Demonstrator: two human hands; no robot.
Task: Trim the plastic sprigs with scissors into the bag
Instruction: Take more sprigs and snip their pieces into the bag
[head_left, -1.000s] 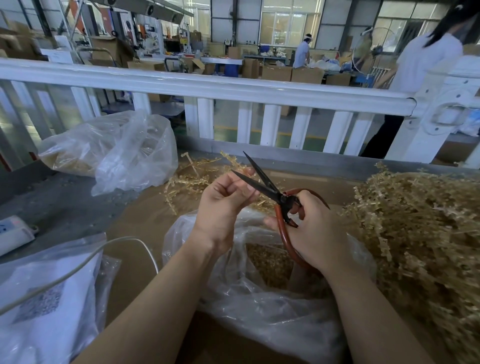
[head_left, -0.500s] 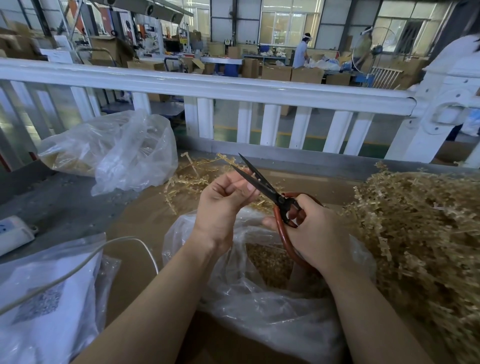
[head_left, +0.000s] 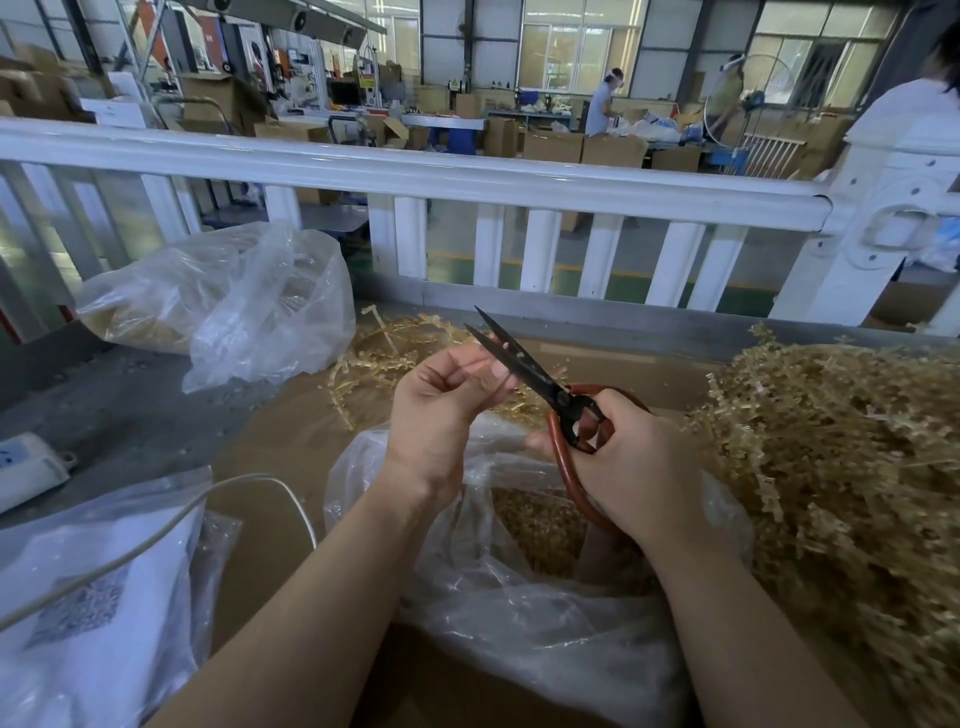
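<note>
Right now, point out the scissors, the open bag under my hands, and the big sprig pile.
scissors (head_left: 524, 364), head view, on the black blades.
open bag (head_left: 545, 639), head view, on its near plastic wall.
sprig pile (head_left: 841, 457), head view, on the heap's middle.

Your single head camera looked forward and down, close over your hands at frame centre, railing (head_left: 415, 176) across the top.
</note>
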